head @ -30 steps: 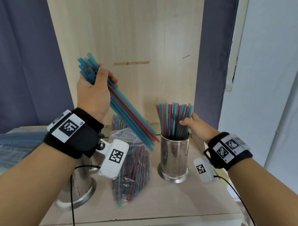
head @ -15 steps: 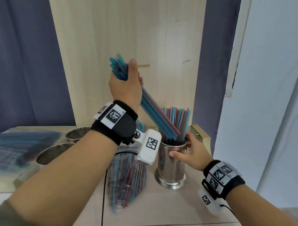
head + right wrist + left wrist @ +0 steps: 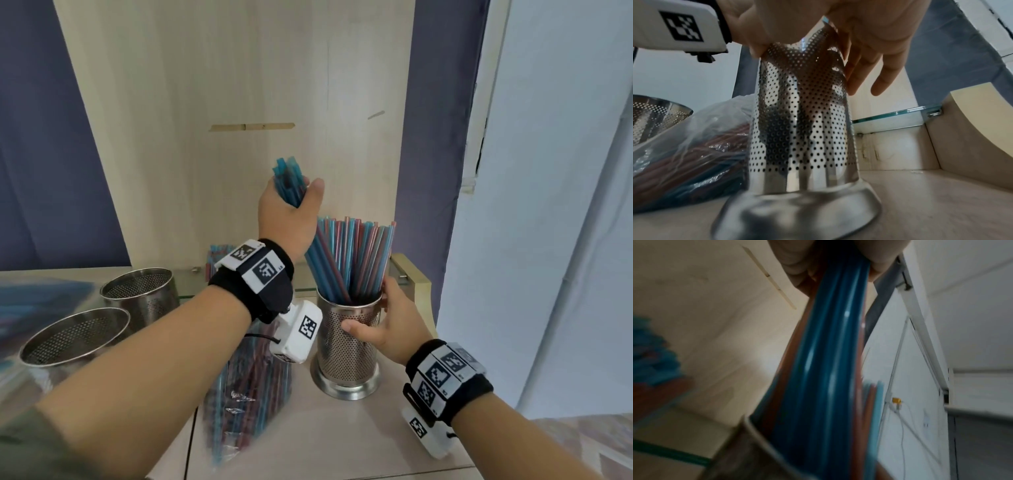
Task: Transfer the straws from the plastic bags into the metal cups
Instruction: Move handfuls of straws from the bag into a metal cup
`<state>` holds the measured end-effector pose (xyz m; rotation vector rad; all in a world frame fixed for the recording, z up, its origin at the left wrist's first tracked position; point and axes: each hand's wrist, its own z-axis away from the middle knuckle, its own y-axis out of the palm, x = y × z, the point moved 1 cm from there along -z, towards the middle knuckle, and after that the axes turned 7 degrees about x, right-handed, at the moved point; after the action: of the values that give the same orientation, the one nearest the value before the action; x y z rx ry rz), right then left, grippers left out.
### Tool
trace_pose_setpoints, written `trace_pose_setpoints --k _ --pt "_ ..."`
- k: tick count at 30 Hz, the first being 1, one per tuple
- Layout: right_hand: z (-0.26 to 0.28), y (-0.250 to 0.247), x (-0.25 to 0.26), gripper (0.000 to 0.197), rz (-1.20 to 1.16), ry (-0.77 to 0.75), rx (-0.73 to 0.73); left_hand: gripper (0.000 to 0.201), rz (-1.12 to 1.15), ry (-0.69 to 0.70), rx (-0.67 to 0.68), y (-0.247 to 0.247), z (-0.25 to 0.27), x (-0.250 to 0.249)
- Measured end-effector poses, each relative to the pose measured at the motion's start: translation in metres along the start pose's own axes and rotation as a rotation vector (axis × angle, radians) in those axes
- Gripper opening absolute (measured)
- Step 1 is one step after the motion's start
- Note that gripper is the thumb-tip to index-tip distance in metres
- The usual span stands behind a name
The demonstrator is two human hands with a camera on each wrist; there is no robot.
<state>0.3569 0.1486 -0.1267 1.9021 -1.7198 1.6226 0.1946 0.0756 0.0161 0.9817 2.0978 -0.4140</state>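
My left hand [image 3: 289, 209] grips a bundle of blue and red straws [image 3: 287, 180] near its top end. The bundle's lower ends stand inside the perforated metal cup [image 3: 346, 349], which holds several more straws [image 3: 359, 253]. In the left wrist view the held straws [image 3: 828, 361] run down into the cup's rim [image 3: 756, 431]. My right hand [image 3: 380, 329] holds the cup's upper wall, thumb in front and fingers behind; the right wrist view shows the cup [image 3: 801, 123] upright on its base. A plastic bag of straws [image 3: 250, 394] lies left of the cup.
Two empty perforated metal cups [image 3: 140, 294] [image 3: 75, 335] stand at the left. More bagged straws [image 3: 41, 301] lie at the far left. A wooden back panel [image 3: 239, 102] rises behind, and a glass shelf edge [image 3: 896, 113] with a curved wooden side piece sits at the right.
My left hand carried the straw bundle right and down, turning it upright until its lower ends entered the cup. My right hand moved from the cup's straws to the cup's wall.
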Motion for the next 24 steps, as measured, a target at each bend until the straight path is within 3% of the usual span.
trace_pose_setpoints --k 6,11,16,21,24 --pt "0.002 0.003 -0.001 0.094 0.007 -0.007 -0.038 0.029 -0.274 -0.034 0.219 0.015 0.002 0.032" --pt "0.002 0.009 -0.001 0.102 0.049 0.009 -0.062 0.031 -0.266 -0.127 0.337 0.023 0.002 0.05" --pt "0.001 0.01 -0.003 0.1 0.053 0.024 -0.064 0.076 -0.216 -0.099 0.419 0.016 0.007 0.058" --pt "0.0 0.012 -0.003 0.098 0.042 0.013 -0.073 0.073 -0.234 -0.239 0.604 0.011 0.007 0.075" --pt "0.0 0.014 -0.002 0.098 0.042 0.011 -0.076 0.098 -0.218 -0.246 0.627 0.008 0.01 0.082"
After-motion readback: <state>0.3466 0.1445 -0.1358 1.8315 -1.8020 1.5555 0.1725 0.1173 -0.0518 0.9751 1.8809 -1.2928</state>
